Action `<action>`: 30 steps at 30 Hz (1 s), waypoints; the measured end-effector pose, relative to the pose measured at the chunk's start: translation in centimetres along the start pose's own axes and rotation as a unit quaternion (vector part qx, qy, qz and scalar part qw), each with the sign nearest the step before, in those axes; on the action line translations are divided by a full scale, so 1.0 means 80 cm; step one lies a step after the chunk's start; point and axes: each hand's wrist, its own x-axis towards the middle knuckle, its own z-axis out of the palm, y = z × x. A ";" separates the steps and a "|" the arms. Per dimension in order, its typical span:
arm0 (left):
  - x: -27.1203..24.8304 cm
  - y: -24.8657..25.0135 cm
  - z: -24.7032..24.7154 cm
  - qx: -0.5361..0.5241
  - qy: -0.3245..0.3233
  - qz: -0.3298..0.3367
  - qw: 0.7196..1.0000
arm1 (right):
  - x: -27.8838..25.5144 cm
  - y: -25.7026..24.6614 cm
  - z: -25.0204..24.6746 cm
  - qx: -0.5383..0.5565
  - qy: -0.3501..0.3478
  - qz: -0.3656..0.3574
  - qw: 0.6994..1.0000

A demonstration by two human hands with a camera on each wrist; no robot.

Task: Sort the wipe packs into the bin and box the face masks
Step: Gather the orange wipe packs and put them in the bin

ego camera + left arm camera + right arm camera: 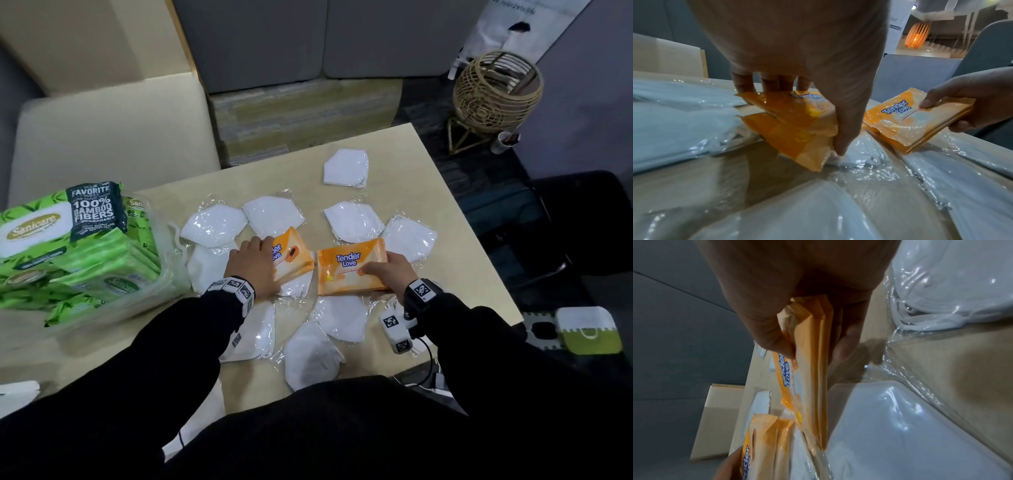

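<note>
Gripping orange wipe packs mid-table, the left hand (255, 265) clasps one stack (293, 255), the right hand (385, 270) another (349, 269). Green packs (68, 240) already fill the bin (161, 287) at left; wrapped face masks (346, 168) lie unboxed.

Both arms in black sleeves reach forward over the table, each wrist wearing a marker-covered band. The left hand (255, 265) arches palm-down, fingers and thumb clamping orange wipe packs (797, 126). The right hand (387, 270) pinches another orange stack (349, 267), thumb on top, fingers underneath.
</note>
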 end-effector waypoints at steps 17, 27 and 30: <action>-0.002 0.077 -0.072 -0.234 -0.005 0.175 0.956 | -0.008 -0.005 0.017 0.040 -0.055 -0.002 0.998; -0.013 0.091 -0.042 -0.255 -0.043 0.196 0.946 | -0.018 0.006 0.016 0.100 -0.113 0.007 0.988; -0.014 0.089 -0.040 -0.219 -0.017 0.198 0.955 | -0.018 0.002 0.022 0.163 -0.148 0.051 0.974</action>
